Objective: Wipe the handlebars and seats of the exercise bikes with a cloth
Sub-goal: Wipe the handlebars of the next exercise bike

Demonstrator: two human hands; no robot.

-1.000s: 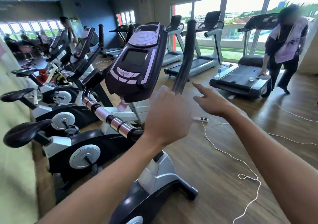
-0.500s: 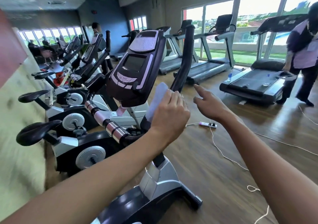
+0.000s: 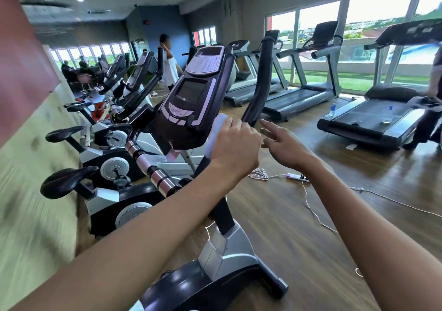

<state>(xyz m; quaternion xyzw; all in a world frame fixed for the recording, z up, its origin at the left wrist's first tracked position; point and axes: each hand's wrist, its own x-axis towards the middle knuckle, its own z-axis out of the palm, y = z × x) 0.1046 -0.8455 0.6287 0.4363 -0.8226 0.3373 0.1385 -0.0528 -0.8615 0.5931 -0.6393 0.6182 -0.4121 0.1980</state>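
My left hand (image 3: 235, 149) pinches the cloth (image 3: 216, 135) just left of the upright handlebar (image 3: 259, 83), right hand (image 3: 284, 147) spread and empty beside it; risk: cloth bunched in fist, likely skims the bar or snags the console (image 3: 193, 98).

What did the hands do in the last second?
The left hand moved up the bike's right handlebar, and the pale cloth it grips has come into view beside the console. The right hand stayed open, fingers pointing at the bar without touching it. The bike stayed in place.
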